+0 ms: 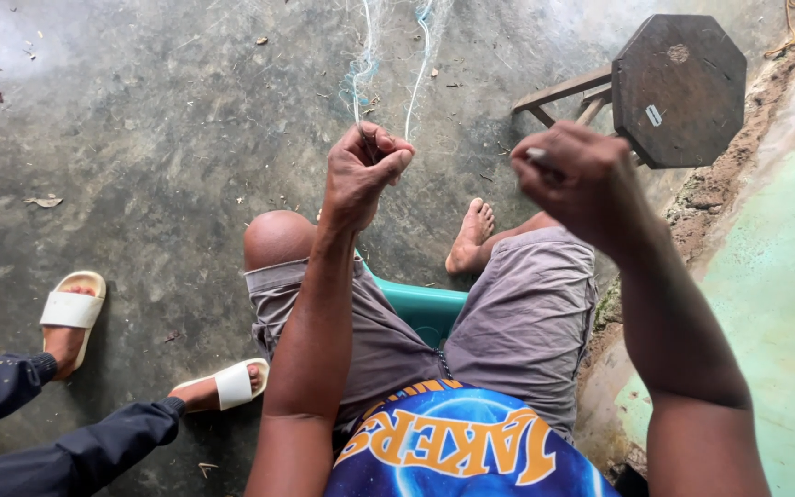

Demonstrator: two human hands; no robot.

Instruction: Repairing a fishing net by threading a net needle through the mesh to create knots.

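Left hand (363, 170): we log it clenched, pinching pale net strands (365, 55) that run up over the concrete floor (140, 138) | Right hand (577, 184): fist closed on a small pale tool (537, 156), near the wooden stool (678, 87) | Net: taut before our knees.

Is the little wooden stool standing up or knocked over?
Knocked over. The stool lies on its side on the floor, seat facing up at us, legs pointing sideways.

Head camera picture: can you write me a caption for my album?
Seated on a teal chair, a person's left hand pinches pale net threads while the right hand holds a small tool beside a wooden stool.
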